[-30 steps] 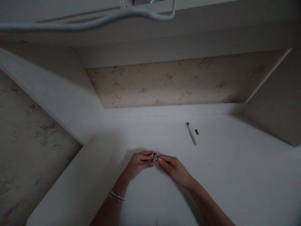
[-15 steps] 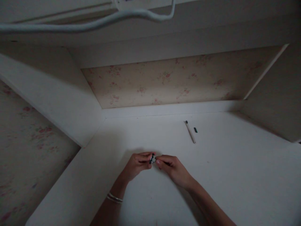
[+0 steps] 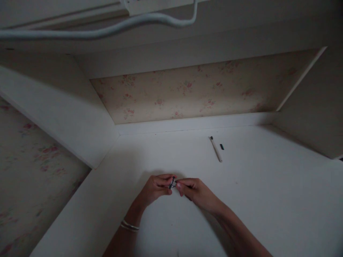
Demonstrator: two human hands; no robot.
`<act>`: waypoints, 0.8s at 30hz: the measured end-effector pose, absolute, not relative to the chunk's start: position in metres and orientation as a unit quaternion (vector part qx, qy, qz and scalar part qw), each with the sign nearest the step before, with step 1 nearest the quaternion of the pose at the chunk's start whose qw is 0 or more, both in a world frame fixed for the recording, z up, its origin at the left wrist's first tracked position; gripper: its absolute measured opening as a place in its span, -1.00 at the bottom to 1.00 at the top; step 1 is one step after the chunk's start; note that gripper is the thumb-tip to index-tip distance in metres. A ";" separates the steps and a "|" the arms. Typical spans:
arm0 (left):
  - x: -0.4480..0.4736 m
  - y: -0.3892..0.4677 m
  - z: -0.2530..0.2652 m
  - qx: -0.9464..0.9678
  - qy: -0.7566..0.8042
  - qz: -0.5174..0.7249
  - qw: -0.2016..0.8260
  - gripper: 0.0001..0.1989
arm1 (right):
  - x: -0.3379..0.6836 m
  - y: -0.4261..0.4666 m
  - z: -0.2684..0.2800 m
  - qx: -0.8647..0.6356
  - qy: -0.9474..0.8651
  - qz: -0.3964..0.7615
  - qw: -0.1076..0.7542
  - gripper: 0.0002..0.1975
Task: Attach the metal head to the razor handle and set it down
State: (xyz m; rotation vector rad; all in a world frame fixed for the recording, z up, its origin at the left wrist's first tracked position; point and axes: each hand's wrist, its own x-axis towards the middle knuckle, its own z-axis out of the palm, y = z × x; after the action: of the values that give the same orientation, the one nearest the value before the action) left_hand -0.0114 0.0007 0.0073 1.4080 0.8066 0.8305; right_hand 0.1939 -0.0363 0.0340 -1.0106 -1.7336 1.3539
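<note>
Both my hands meet over the white desk (image 3: 268, 200), pinching a small dark and silvery object (image 3: 172, 183) between their fingertips. My left hand (image 3: 155, 189) grips its left side, with thin bracelets on that wrist. My right hand (image 3: 197, 192) grips its right side. The object is too small and dim to tell what it is. Farther back on the desk lie a thin white stick with a dark tip (image 3: 215, 149) and a tiny dark piece (image 3: 221, 146) beside it.
The desk sits in a white alcove with flowered wallpaper (image 3: 187, 91) at the back and white side panels left and right. A shelf runs overhead, with a white cable (image 3: 107, 30) hanging along it. The light is dim.
My hands and the small object stay together with only slight finger shifts. The view has tilted a little, so the desk items sit slightly higher in the picture.
</note>
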 end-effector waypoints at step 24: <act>-0.004 0.001 0.008 0.672 0.333 0.403 0.525 -0.65 | 0.193 -0.034 0.029 -0.416 -0.774 0.321 0.353 -0.81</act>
State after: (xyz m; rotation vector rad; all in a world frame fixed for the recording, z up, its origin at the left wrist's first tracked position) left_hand -0.0039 0.0012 0.0079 1.6076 0.7960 0.9645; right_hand 0.1928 -0.0344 0.0288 -1.0766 -2.0024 0.8307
